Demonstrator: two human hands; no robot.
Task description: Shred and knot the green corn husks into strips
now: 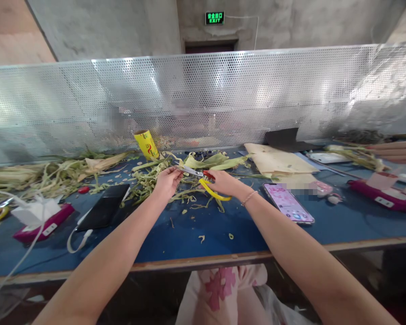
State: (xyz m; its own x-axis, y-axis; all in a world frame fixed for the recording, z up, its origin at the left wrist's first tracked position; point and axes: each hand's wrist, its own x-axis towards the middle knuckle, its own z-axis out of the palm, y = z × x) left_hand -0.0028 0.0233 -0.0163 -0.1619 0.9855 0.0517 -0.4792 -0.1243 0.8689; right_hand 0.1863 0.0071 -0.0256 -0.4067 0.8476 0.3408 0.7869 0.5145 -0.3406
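Observation:
My right hand (225, 183) is closed around a pair of pruning shears (212, 191) with red and yellow handles. Their metal blades point left, reaching the fingertips of my left hand (168, 181). The left fingers are pinched together at the blade tips; what lies between them is too small to make out. Right behind and beneath both hands spreads a heap of withered green plant stems and leaves (148, 180). Small cut scraps (202, 238) are scattered on the blue table (189, 250) nearer to me.
A yellow tube (146, 144) leans behind the heap. A black phone (104, 207) lies left, a lit phone (289, 203) right, near brown paper (279, 160). Magenta power strips (49, 225) sit at both sides. A perforated metal screen (203, 99) stands behind. Another person's hand (397, 150) shows far right.

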